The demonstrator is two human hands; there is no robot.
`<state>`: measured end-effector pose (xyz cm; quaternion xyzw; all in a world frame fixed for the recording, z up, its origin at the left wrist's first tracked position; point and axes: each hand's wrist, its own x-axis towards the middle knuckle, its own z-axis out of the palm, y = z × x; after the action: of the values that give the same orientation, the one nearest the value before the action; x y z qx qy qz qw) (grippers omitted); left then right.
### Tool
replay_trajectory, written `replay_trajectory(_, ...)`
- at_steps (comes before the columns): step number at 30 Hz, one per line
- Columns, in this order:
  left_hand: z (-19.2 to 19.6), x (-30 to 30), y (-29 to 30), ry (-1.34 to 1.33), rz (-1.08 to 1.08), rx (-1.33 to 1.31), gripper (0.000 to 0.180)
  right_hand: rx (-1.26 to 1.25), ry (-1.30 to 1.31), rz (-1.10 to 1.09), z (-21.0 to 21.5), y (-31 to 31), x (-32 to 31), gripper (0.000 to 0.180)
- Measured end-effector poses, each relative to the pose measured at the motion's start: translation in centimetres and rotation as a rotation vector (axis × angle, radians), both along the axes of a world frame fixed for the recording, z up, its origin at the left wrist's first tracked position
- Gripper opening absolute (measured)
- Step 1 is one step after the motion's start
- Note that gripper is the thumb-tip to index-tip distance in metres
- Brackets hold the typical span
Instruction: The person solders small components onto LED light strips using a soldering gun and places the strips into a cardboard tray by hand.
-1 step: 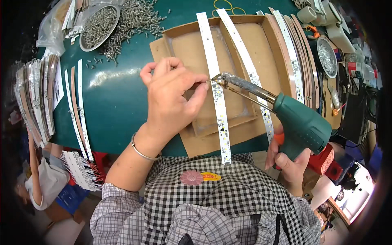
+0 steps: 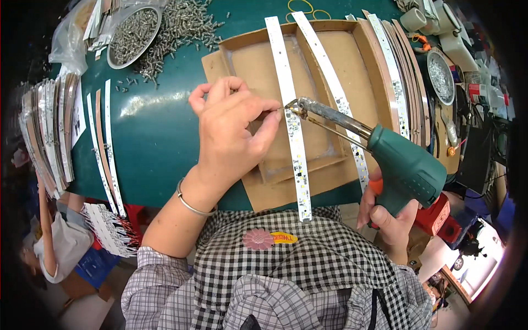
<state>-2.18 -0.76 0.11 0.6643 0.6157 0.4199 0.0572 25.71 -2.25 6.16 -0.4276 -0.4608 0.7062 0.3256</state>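
My right hand (image 2: 391,223) is wrapped round the handle of a green soldering gun (image 2: 410,170). Its metal tip reaches left to a white LED strip board (image 2: 294,129), over the board's upper middle part. My left hand (image 2: 234,124) is closed in a pinch of thumb and forefinger right beside that tip, at the board's left edge. What the pinch holds is too small to make out. The board lies lengthwise across a shallow cardboard tray (image 2: 341,60), its near end close to my apron. Another LED strip board (image 2: 324,55) rests on the tray to its right.
Small metal parts fill a round dish (image 2: 157,38) and lie in a pile (image 2: 184,25) at the far left. Strip boards (image 2: 49,126) stand bundled on the left, with a few loose strips (image 2: 109,143) nearer. At right are more strips (image 2: 410,82) and a metal bowl (image 2: 440,77).
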Motion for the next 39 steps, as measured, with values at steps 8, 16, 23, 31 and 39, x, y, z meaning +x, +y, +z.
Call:
replay_trajectory(8,0.0,-0.1,0.0,0.037,-0.025,-0.033,0.017,0.019,-0.123,-0.12,0.3,-0.2,-1.5,0.07)
replay_trajectory(16,-0.5,-0.1,0.1,-0.032,-0.028,-0.014,0.012,0.031,0.036,-0.143,0.5,0.3,-1.1,0.075)
replay_trajectory(23,-0.6,-0.1,0.1,-0.047,-0.028,-0.006,0.013,0.104,-0.035,-0.185,0.3,-0.7,-2.0,0.079)
replay_trajectory(31,-0.4,-0.2,0.1,-0.061,-0.037,-0.006,0.013,0.489,-0.345,0.273,-0.9,-0.8,-2.9,0.075)
replay_trajectory(39,-0.4,-0.2,-0.2,-0.023,-0.013,-0.063,0.015,0.703,-0.691,0.163,-2.8,-1.7,-5.5,0.028)
